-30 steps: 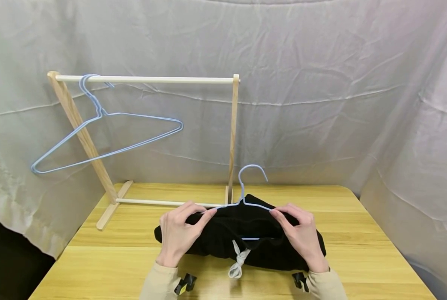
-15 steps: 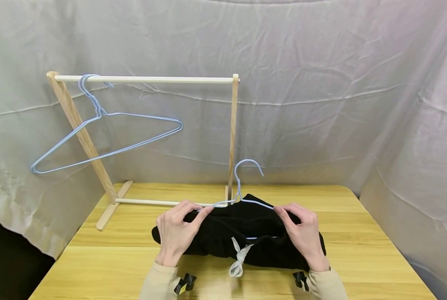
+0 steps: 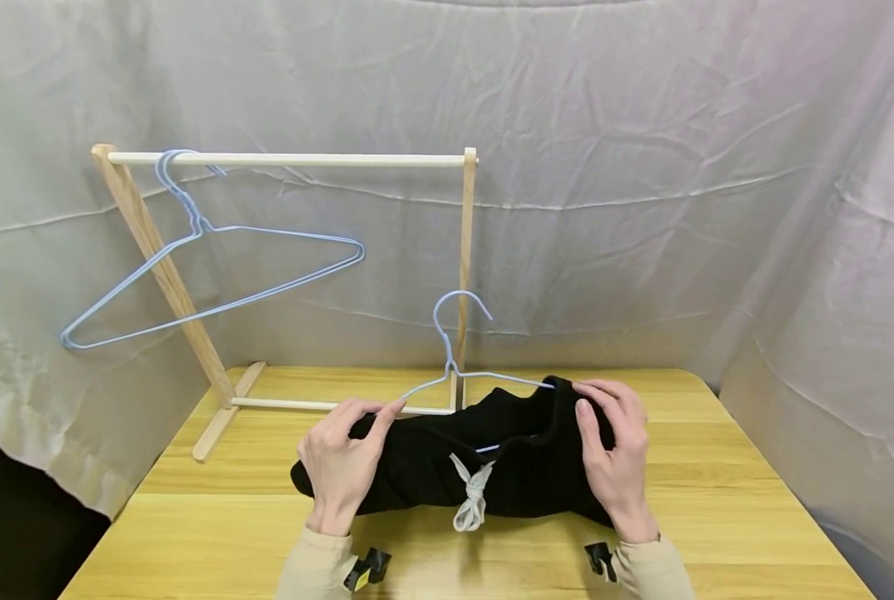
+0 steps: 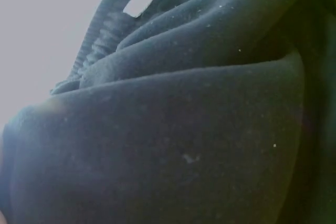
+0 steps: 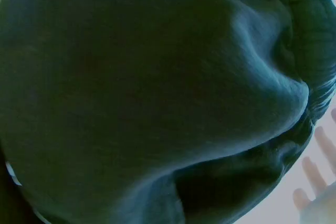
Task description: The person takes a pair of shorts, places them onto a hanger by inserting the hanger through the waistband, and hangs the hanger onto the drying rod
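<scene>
A black garment (image 3: 536, 467) with a gathered waistband and a tied pale grey drawstring (image 3: 471, 504) lies bunched above the table. A light blue wire hanger (image 3: 447, 350) sits partly inside it, hook upward, its lower bar glimpsed through the waist opening. My left hand (image 3: 342, 458) pinches the hanger's left shoulder together with the cloth. On the other side, my right hand (image 3: 619, 454) grips the waistband edge, thumb in front, where the hanger's right shoulder goes under the fabric. Dark cloth (image 4: 157, 140) fills most of the left wrist view; folds (image 5: 273, 93) fill the right wrist view.
A wooden rack (image 3: 466, 267) stands behind, to the left. Light blue hangers (image 3: 282, 287) hang from the left part of its rail (image 3: 327, 159). The wood-grain table (image 3: 716, 500) extends to both sides; a grey curtain (image 3: 641, 208) forms the backdrop.
The hanger has moved left and up. My right hand has left the hanger's shoulder and brought the waistband up over its end. My left hand has shifted slightly left with its pinch kept.
</scene>
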Demonstrator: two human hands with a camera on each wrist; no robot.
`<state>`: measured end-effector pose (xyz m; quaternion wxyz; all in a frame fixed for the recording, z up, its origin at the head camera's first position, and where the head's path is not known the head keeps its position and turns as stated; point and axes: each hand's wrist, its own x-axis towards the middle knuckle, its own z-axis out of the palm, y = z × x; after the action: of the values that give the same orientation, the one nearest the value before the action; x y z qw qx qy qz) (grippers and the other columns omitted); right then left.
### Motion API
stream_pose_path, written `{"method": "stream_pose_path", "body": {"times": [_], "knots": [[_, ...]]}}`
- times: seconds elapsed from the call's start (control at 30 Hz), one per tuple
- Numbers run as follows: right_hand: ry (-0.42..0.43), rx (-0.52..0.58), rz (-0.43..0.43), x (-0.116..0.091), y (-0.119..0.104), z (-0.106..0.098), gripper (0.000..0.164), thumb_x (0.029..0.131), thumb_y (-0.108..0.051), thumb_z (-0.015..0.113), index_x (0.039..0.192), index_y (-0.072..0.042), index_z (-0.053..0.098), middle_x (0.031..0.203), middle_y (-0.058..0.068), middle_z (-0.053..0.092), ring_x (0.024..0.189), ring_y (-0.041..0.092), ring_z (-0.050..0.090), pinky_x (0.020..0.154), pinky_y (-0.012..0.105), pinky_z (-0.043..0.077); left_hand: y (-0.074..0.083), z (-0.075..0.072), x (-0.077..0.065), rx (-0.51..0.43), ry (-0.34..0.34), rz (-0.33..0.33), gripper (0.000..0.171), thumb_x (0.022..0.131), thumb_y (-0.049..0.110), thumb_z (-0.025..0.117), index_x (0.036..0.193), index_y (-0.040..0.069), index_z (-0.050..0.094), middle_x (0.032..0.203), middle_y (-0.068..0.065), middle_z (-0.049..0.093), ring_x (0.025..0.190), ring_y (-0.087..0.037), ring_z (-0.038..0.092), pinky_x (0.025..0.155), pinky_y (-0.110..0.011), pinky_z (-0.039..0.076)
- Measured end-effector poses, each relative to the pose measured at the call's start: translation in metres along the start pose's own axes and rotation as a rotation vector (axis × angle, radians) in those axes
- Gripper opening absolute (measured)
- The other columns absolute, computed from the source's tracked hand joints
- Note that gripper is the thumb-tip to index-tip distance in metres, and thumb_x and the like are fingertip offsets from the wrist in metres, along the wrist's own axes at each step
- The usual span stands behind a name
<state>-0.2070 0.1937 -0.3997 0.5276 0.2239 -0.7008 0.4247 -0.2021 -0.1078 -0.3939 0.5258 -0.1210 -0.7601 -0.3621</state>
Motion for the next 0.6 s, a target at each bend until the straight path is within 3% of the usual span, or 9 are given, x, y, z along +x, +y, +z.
{"method": "stream_pose_path", "body": {"times": [0.07, 0.2, 0.47, 0.6], "knots": [[0.051, -0.003, -0.015, 0.001, -0.003, 0.001, 0.015, 0.087, 0.008, 0.063, 0.099, 0.012, 0.071, 0.102, 0.032, 0.062, 0.111, 0.023, 0.054, 0.105, 0.026, 0.032, 0.000, -0.001, 0.001, 0.005, 0.022, -0.012, 0.013, 0.075, 0.030, 0.087, 0.073, 0.023, 0.077, 0.067, 0.007, 0.073, 0.043, -0.008, 0.054, 0.044, -0.013, 0.022], [0.106, -0.005, -0.001, 0.002, -0.009, 0.003, 0.014, 0.088, 0.006, 0.062, 0.097, 0.013, 0.071, 0.100, 0.034, 0.057, 0.107, 0.014, 0.046, 0.098, 0.022, 0.030, 0.000, -0.002, 0.003, 0.011, 0.049, -0.025, 0.012, 0.074, 0.028, 0.088, 0.072, 0.023, 0.077, 0.068, 0.007, 0.074, 0.045, -0.010, 0.057, 0.044, -0.012, 0.021], [0.182, -0.050, 0.150, -0.001, 0.003, 0.000, 0.018, 0.082, 0.020, 0.059, 0.097, 0.017, 0.068, 0.094, 0.033, 0.053, 0.105, 0.000, 0.043, 0.092, 0.019, 0.029, -0.001, -0.009, 0.006, 0.045, 0.100, -0.062, 0.012, 0.071, 0.025, 0.089, 0.073, 0.021, 0.078, 0.069, 0.004, 0.074, 0.047, -0.015, 0.059, 0.045, -0.011, 0.023], [0.209, -0.058, 0.216, 0.001, 0.001, -0.004, 0.016, 0.083, 0.022, 0.058, 0.095, 0.019, 0.066, 0.090, 0.007, 0.058, 0.100, -0.006, 0.045, 0.085, 0.017, 0.030, -0.001, -0.012, 0.013, 0.047, 0.129, -0.088, 0.013, 0.071, 0.024, 0.090, 0.073, 0.020, 0.078, 0.070, 0.001, 0.075, 0.053, -0.021, 0.063, 0.046, -0.011, 0.022]]}}
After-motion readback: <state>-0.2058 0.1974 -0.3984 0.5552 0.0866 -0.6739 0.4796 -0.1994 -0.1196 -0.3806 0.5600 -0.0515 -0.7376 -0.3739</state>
